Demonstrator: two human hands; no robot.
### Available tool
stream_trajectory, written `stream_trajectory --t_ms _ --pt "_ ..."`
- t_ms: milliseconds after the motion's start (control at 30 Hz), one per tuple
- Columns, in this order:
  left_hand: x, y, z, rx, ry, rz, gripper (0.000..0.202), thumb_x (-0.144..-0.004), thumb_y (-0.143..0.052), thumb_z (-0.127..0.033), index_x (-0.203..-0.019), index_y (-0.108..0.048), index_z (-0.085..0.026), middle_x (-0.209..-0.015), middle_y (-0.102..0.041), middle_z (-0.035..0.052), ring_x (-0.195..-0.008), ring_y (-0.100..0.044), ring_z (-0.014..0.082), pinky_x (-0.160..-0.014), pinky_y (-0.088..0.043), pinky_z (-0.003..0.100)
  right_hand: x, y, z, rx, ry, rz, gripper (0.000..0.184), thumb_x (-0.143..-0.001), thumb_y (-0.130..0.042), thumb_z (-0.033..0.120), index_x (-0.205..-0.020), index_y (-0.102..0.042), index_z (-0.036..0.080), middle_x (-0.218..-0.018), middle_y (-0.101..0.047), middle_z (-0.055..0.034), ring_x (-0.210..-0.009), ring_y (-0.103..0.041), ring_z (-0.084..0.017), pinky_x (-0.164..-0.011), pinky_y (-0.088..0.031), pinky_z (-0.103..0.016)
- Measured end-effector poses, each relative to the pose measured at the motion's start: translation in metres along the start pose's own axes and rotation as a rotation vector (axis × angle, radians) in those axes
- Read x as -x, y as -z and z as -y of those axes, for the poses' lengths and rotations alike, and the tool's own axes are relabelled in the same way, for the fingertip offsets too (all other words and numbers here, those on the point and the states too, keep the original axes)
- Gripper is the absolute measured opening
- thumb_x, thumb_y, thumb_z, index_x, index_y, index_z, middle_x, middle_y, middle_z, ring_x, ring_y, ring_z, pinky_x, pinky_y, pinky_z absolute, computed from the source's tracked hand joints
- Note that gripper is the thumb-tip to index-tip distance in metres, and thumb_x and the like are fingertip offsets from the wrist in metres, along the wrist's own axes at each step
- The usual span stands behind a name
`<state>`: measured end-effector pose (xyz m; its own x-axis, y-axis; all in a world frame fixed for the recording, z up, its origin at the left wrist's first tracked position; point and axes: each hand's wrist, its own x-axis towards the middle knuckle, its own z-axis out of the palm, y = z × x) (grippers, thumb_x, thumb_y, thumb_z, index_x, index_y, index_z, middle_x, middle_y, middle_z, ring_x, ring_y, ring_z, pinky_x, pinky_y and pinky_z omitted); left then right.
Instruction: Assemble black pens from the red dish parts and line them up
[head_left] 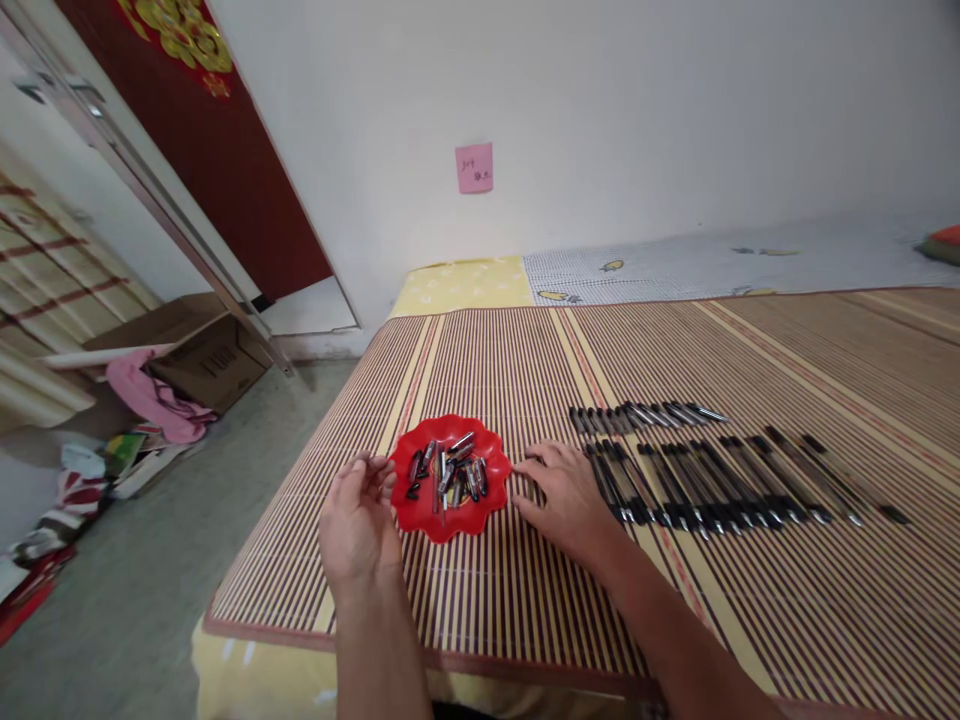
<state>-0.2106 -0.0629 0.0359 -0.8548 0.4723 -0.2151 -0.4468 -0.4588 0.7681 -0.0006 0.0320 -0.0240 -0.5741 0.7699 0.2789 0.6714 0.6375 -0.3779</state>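
A red scalloped plate (450, 525) lies on the striped mat between my hands. Loose pen caps and small dark, silvery pen parts (450, 475) are scattered inside it. At the plate's left rim is my left hand (364, 520), palm turned inward, its fingers loosely bent and apart, the tips at the edge. My right hand (562, 495) has its fingers spread, with fingertips at the right rim. To the right of that hand lies a row of dark pens (697, 485), side by side. Behind them runs a shorter row of pen caps (645, 415).
The striped mat (480, 370) covers a bed against a white wall. A pink note (474, 168) is stuck on the wall. Left of the bed, a cardboard box (214, 365) and a pink cloth (157, 395) sit beside the floor (247, 480).
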Motion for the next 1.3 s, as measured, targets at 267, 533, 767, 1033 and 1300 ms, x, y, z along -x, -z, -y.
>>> stream_trajectory --t_ms 267,533,767,1033,1300 --pt "-0.007 0.001 0.012 -0.095 -0.180 -0.139 0.011 -0.077 -0.060 -0.005 -0.079 -0.064 -0.015 -0.084 -0.067 0.0014 -0.080 -0.065 0.0108 -0.072 -0.047 0.022 0.003 0.010 -0.020 0.015 0.062 0.076 0.031 -0.078 -0.077 0.027 -0.108 -0.073 0.018 -0.118 -0.066 -0.0110 -0.120 -0.053 -0.032 -0.105 -0.038 -0.049" --pt "-0.006 0.000 0.025 -0.118 -0.063 -0.079 0.014 -0.078 -0.062 -0.006 -0.088 -0.068 -0.014 -0.093 -0.068 0.0061 -0.080 -0.065 0.0128 -0.078 -0.051 0.027 0.002 0.020 -0.030 -0.027 0.049 0.113 0.032 -0.077 -0.079 0.024 -0.107 -0.072 0.016 -0.115 -0.067 -0.0124 -0.113 -0.057 -0.031 -0.097 -0.046 -0.047" --pt "-0.008 -0.001 0.032 -0.140 -0.051 -0.066 0.011 -0.077 -0.062 -0.007 -0.085 -0.068 -0.013 -0.089 -0.068 0.0065 -0.079 -0.066 0.0125 -0.078 -0.050 0.025 0.000 0.029 -0.029 -0.155 -0.038 0.030 0.020 -0.089 -0.061 0.021 -0.107 -0.070 0.018 -0.112 -0.068 -0.0123 -0.107 -0.063 -0.028 -0.093 -0.049 -0.046" --pt "-0.008 0.004 0.033 -0.188 0.050 -0.050 0.014 -0.076 -0.065 -0.016 -0.089 -0.068 -0.015 -0.094 -0.069 0.0056 -0.078 -0.064 0.0125 -0.074 -0.048 0.026 0.000 0.034 -0.032 -0.257 -0.030 -0.187 0.019 -0.092 -0.051 0.020 -0.103 -0.066 0.017 -0.107 -0.068 -0.0131 -0.103 -0.063 -0.028 -0.092 -0.050 -0.046" --pt "-0.010 0.005 0.028 -0.044 -0.111 -0.135 0.014 -0.079 -0.060 -0.012 -0.091 -0.066 -0.017 -0.096 -0.066 0.0056 -0.083 -0.064 0.0126 -0.089 -0.049 0.031 0.001 0.038 -0.015 -0.288 0.019 -0.154 0.019 -0.091 -0.051 0.017 -0.102 -0.067 0.019 -0.105 -0.069 -0.0102 -0.101 -0.065 -0.025 -0.089 -0.051 -0.040"
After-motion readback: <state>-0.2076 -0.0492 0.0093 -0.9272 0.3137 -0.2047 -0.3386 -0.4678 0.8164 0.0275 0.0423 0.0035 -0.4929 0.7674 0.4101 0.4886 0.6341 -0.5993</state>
